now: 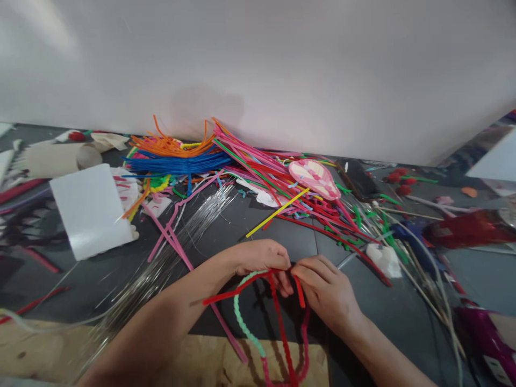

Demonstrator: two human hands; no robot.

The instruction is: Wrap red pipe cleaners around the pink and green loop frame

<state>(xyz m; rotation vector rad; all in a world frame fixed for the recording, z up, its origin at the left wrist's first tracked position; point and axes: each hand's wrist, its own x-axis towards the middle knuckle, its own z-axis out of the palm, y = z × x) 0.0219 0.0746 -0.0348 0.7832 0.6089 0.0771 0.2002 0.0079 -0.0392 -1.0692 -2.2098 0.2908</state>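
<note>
My left hand (258, 257) and my right hand (324, 287) meet low in the middle of the view, both pinched shut on red pipe cleaners (282, 317). The red strands hang down from my fingers in loops. A twisted mint-green pipe cleaner (242, 317) curves down beside them from my left hand. One red end (226, 295) sticks out to the left under my left wrist.
A heap of coloured pipe cleaners (226, 156) lies against the white wall. A bundle of thin silver wires (169, 258) fans across the dark floor on the left. Nearby are a white card (91, 209), a cardboard tube (60, 158), a pink oval piece (314, 177) and a yellow stick (278, 212).
</note>
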